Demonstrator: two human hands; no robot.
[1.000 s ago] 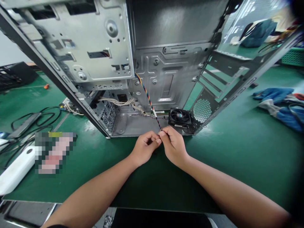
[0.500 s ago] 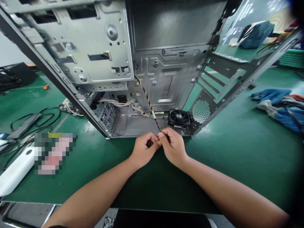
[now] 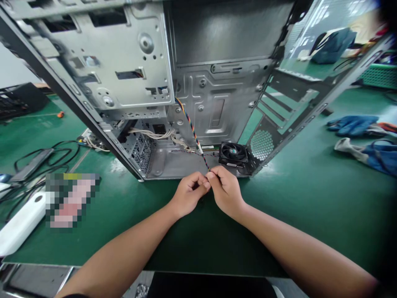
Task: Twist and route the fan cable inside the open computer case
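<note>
"One twisted cable (image 3: 191, 125), how far along?"

"Runs from the metal cage (image 3: 105, 62) beyond the right hand (image 3: 228, 188) down into its pinch. Left hand (image 3: 188, 195) curls just beside (can't tell if it's gripping). Cable end's hidden there, so joined or free? No clue."

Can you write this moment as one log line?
right hand: pinching twisted cable | left hand: close beside right hand, grip hidden | black fan: inside open computer case

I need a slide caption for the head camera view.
Right hand pinches a twisted cable from an open computer case, left hand alongside.
</note>
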